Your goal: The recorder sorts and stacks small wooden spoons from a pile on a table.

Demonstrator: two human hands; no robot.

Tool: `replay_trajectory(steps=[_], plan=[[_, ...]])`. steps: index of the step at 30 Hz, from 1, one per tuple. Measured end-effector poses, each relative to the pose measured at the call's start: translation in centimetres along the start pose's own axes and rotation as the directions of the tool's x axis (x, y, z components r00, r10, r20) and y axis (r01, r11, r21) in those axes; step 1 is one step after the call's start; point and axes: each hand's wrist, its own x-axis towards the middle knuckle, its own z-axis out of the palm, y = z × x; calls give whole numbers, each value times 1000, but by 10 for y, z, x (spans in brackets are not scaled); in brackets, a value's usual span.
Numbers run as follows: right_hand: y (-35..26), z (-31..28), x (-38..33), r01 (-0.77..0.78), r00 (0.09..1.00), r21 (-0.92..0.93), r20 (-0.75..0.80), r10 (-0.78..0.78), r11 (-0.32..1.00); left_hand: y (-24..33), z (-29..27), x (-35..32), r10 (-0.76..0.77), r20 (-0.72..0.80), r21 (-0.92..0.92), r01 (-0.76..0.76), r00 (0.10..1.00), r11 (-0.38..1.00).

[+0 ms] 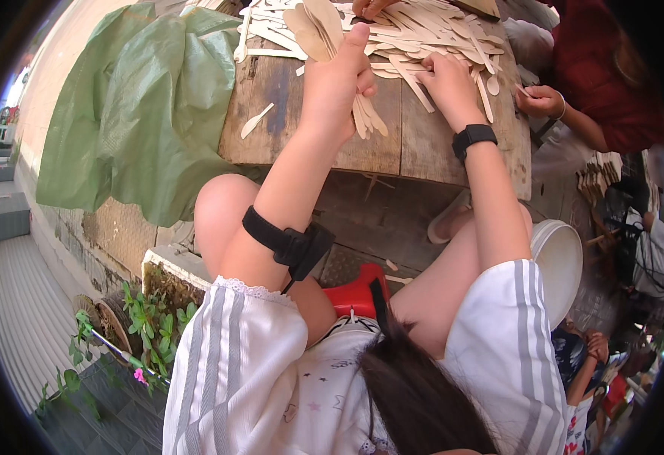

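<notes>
A bundle of flat wooden spoons (318, 30) is gripped upright in my left hand (343, 76). Its broad ends rise above my thumb and the narrow ends stick out below the fist. My right hand (451, 87), with fingers bent and thumb drawn in, rests at the near edge of a loose pile of wooden cutlery (393, 57). Whatever lies under those fingertips is hidden. One small wooden piece (256, 120) lies apart on the wooden table (271, 148), left of my left forearm.
Another person's hand (370, 7) reaches over the pile's far side. At right, a person in dark red holds a small pale piece in a hand (542, 101). A green sheet (142, 114) drapes the left side. A white bucket (558, 265) stands beside my right knee; plants (150, 326) grow lower left.
</notes>
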Motion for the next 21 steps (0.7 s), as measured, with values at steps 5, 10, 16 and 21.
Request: replay_trajectory(steps=[5, 10, 16, 21], plan=[[11, 0, 3, 70, 997, 125, -30, -66, 990, 0, -2, -1, -9, 38, 96, 5, 999, 995], [32, -17, 0, -115, 950, 180, 308, 56, 977, -2, -17, 2, -52, 72, 65, 47, 996, 997], [32, -39, -22, -73, 879, 273, 472, -68, 959, -6, -18, 0, -67, 76, 104, 59, 995, 993], [33, -45, -48, 27, 937, 206, 336, -97, 978, -13, -10, -2, -69, 78, 157, 56, 995, 986]])
